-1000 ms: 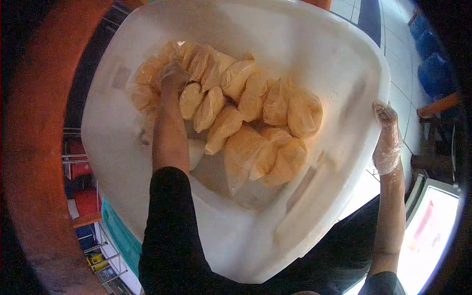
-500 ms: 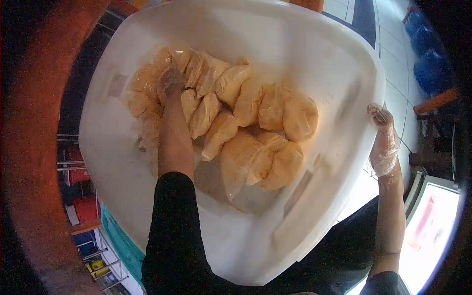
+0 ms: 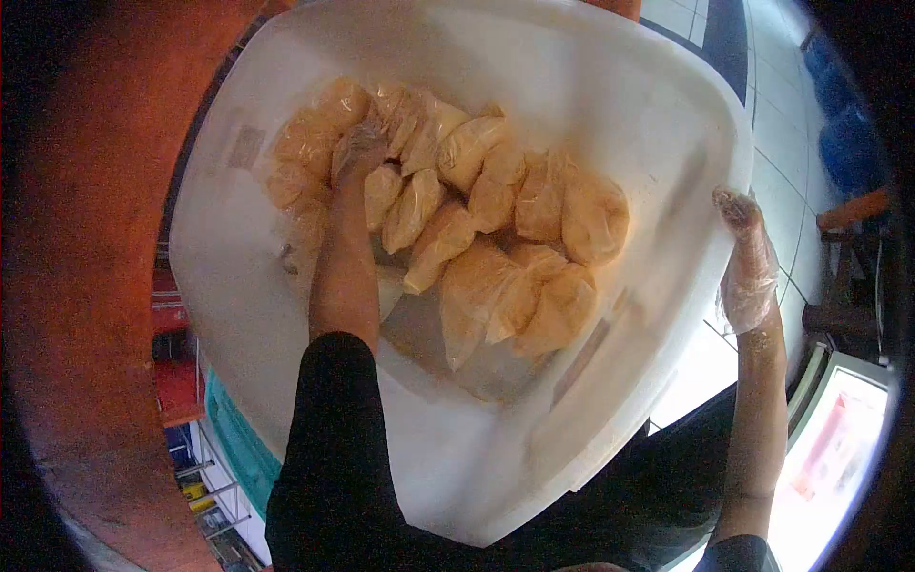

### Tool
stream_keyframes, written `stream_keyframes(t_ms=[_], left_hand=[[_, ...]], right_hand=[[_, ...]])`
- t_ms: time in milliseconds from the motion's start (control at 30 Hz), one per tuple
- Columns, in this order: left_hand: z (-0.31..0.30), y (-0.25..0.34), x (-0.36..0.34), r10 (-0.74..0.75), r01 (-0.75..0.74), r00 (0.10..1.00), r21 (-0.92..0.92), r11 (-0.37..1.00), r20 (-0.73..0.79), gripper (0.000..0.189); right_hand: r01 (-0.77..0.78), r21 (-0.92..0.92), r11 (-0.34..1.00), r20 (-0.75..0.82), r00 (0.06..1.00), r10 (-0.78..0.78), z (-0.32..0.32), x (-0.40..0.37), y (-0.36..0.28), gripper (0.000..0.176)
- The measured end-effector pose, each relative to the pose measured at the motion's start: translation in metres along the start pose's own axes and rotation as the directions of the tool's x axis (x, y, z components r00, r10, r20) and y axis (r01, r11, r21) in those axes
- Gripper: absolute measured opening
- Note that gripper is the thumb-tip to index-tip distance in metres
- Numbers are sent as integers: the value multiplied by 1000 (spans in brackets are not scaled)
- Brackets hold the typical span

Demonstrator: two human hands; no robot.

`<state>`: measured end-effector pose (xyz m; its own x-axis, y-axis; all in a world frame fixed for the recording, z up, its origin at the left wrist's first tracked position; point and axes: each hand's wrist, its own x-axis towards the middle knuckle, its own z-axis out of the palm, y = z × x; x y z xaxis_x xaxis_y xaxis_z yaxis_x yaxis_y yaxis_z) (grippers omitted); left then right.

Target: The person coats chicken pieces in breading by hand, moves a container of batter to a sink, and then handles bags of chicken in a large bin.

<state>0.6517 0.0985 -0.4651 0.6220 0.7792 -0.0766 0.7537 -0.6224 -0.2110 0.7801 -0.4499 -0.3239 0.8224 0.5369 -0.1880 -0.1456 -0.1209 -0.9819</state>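
Note:
A large white plastic tub [image 3: 448,43] holds several clear plastic bags [image 3: 596,214] filled with something yellowish-tan, laid side by side in rows. My left hand [image 3: 362,148], in a clear plastic glove, reaches down into the tub at the left end of the rows. Its fingers curl over one bag there and are partly hidden among the others. Over at the tub's right edge, my right hand [image 3: 748,253], also in a clear glove, has its fingers bent around the rim. Powdery residue clings to that glove and to the tub's inner wall.
An orange-brown wooden surface [image 3: 86,238] runs along the left. Beneath the tub's left side are a green cloth-like item [image 3: 236,419] and a metal rack. Blue containers [image 3: 848,143] and a wooden leg stand on the tiled floor at right. A lit glass-fronted case [image 3: 834,439] is at lower right.
The view has shifted slightly, so the tub appears a little to the right. My left hand has moved slightly right and up among the bags. My right hand stays on the rim.

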Motion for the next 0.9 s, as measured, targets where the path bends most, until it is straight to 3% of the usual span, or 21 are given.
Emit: stream_keyframes(t_ms=[133, 233, 300, 433, 500, 633, 833, 900], left_hand=[[-1, 1, -4, -12, 12, 1000, 2, 1000, 14, 51], [-4, 4, -7, -21, 21, 1000, 2, 1000, 23, 51], [-5, 5, -9, -23, 23, 999, -3, 1000, 27, 50], [-8, 9, -11, -31, 31, 999, -4, 1000, 33, 49], [-9, 10, -12, -33, 33, 999, -3, 999, 36, 49], [-9, 9, -12, -40, 41, 998, -5, 999, 42, 48], [-8, 11, -13, -49, 49, 998, -2, 999, 51, 47], [-8, 10, -14, -50, 50, 998, -5, 999, 48, 47]], right_hand=[[132, 24, 991, 25, 991, -133, -22, 12, 29, 57], [139, -85, 987, 12, 990, -138, -27, 15, 32, 51], [233, -99, 967, 26, 972, -232, -31, 18, 41, 45], [252, -144, 957, 54, 968, -247, -33, 20, 41, 44], [71, 33, 997, 12, 997, -71, -27, 19, 34, 44], [84, -17, 996, 51, 995, -83, -20, 12, 21, 46], [221, -258, 941, 82, 975, -206, -25, 16, 26, 50], [177, -166, 970, 33, 984, -174, -24, 16, 27, 51]])
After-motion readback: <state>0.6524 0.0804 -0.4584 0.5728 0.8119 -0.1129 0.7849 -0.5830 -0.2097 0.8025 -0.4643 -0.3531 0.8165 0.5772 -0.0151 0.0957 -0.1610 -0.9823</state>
